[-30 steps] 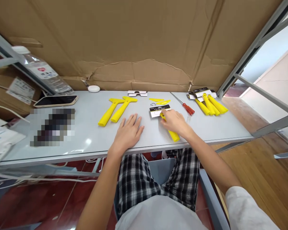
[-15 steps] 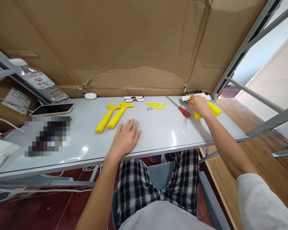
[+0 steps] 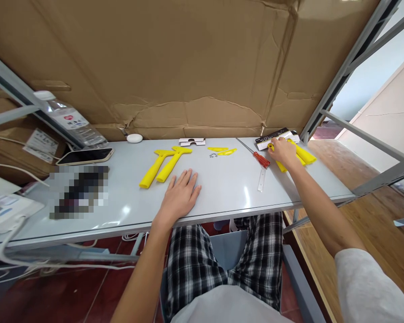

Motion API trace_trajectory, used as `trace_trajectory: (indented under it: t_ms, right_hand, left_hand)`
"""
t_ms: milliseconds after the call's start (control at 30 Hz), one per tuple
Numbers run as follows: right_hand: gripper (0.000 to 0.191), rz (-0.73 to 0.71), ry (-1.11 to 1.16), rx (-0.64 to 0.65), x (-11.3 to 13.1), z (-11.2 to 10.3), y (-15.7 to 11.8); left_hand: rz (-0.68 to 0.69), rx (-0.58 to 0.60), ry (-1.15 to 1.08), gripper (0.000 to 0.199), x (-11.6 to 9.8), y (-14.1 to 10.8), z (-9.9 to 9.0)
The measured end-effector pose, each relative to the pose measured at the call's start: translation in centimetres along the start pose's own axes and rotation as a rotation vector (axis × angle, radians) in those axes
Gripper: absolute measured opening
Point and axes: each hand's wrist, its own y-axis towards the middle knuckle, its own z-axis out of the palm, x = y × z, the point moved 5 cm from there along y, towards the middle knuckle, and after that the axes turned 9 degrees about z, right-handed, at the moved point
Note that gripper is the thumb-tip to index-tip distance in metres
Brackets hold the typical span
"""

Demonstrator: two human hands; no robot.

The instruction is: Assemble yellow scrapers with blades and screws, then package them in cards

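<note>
My left hand [image 3: 182, 195] lies flat on the grey-white table [image 3: 218, 193], fingers spread and holding nothing. Just beyond it to the left are two yellow handle-shaped parts [image 3: 151, 170] [image 3: 171, 165]. At the right, my right hand [image 3: 283, 151] is closed around something by more yellow parts [image 3: 305, 154]; its fingertips are partly hidden, so its grip is unclear. A black and white package [image 3: 272, 138] touches that hand at the back. Left of it lie a red-handled screwdriver [image 3: 261, 159], a clear strip [image 3: 261, 179], thin yellow pieces [image 3: 226, 152] and small screws [image 3: 213, 155].
A cardboard sheet [image 3: 188, 63] stands behind the table. A small white box [image 3: 192, 141] and a white oval object [image 3: 134, 138] rest at the back edge. On the left are a phone [image 3: 85, 156], a bottle [image 3: 74, 121] and white cables. Metal posts frame both ends.
The view has shifted slightly, so the objects appear a little further right. The package by my right hand now sits more tilted, and that hand stays at the yellow parts.
</note>
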Motion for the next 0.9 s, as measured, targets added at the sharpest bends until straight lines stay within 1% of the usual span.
trace_trajectory:
  t_ms: [167,400,500,600,667,767,833,900]
  right_hand:
    - [0.044,0.006,-0.037,0.007,0.1,0.6,0.0]
    - [0.044,0.002,-0.034,0.005,0.5,0.9,-0.6]
    - [0.043,0.016,-0.023,-0.003,0.5,0.5,-1.0]
    - [0.043,0.024,0.002,-0.044,0.9,-0.6,-1.7]
    - [0.042,0.006,0.018,-0.072,1.7,-1.5,-2.3]
    - [0.040,-0.057,0.045,-0.091,3.9,-2.8,-3.4]
    - [0.039,-0.092,0.066,-0.083,5.9,-3.4,-3.9]
    - [0.039,-0.149,0.085,-0.061,8.3,-3.7,-4.2]
  left_hand:
    - [-0.019,0.004,-0.026,0.064,-0.1,0.0,-0.1]
    - [-0.022,-0.031,-0.055,0.059,0.1,0.0,0.0]
    - [-0.020,-0.055,-0.071,0.058,0.1,0.0,0.0]
    - [-0.010,-0.126,-0.099,0.054,0.1,-0.2,-0.4]
    - [0.003,-0.202,-0.125,0.049,0.4,-0.2,-1.0]
    - [0.015,-0.304,-0.126,0.044,1.3,0.3,-2.3]
    - [-0.009,-0.331,-0.072,0.043,2.3,1.1,-3.2]
    - [-0.063,-0.318,-0.008,0.043,3.4,2.1,-4.1]
